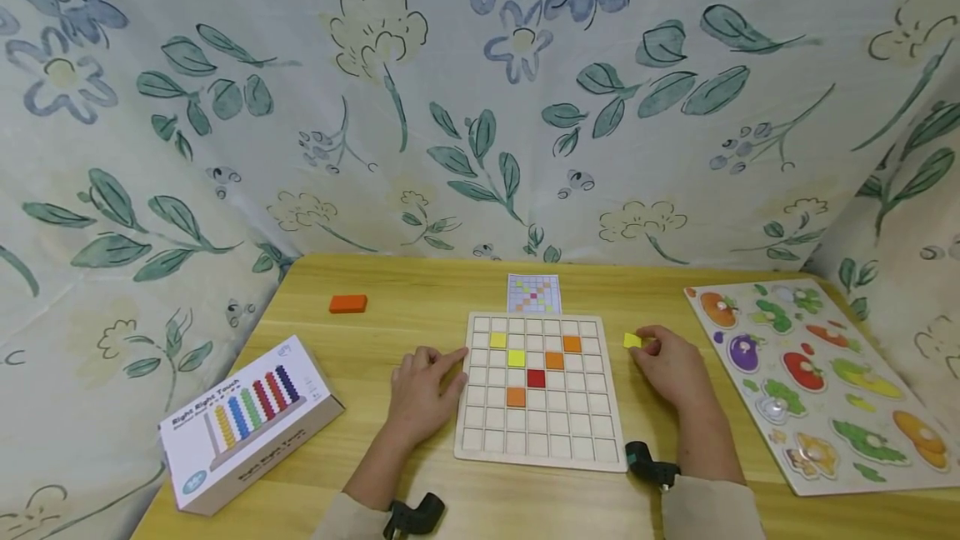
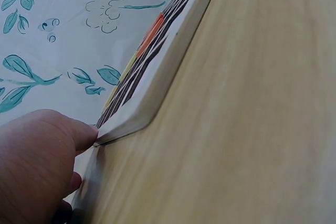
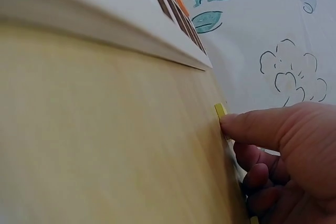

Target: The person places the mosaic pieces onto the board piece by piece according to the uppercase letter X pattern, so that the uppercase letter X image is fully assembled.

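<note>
A wooden grid board [image 1: 491, 444] lies flat, with yellow, orange and red square tiles in some of its cells. My left hand [image 1: 422, 394] rests at the board's left side, its index fingertip and thumb at the edge. The left wrist view shows the thumb [image 2: 79, 135] right at the board's corner. Off the board's right side, my right hand [image 1: 671, 365] pinches a yellow square tile [image 1: 632, 340] between thumb and fingers. In the right wrist view that tile [image 3: 219, 110] stands out past the thumb tip, close over the table.
Above the board lies a pattern card [image 1: 534, 293] with coloured squares. An orange block [image 1: 348, 304] lies at the back left, a white toy box [image 1: 251, 423] in front of it. To the right is a vegetable puzzle board [image 1: 825, 382]. A floral curtain [image 1: 480, 148] hangs behind the table.
</note>
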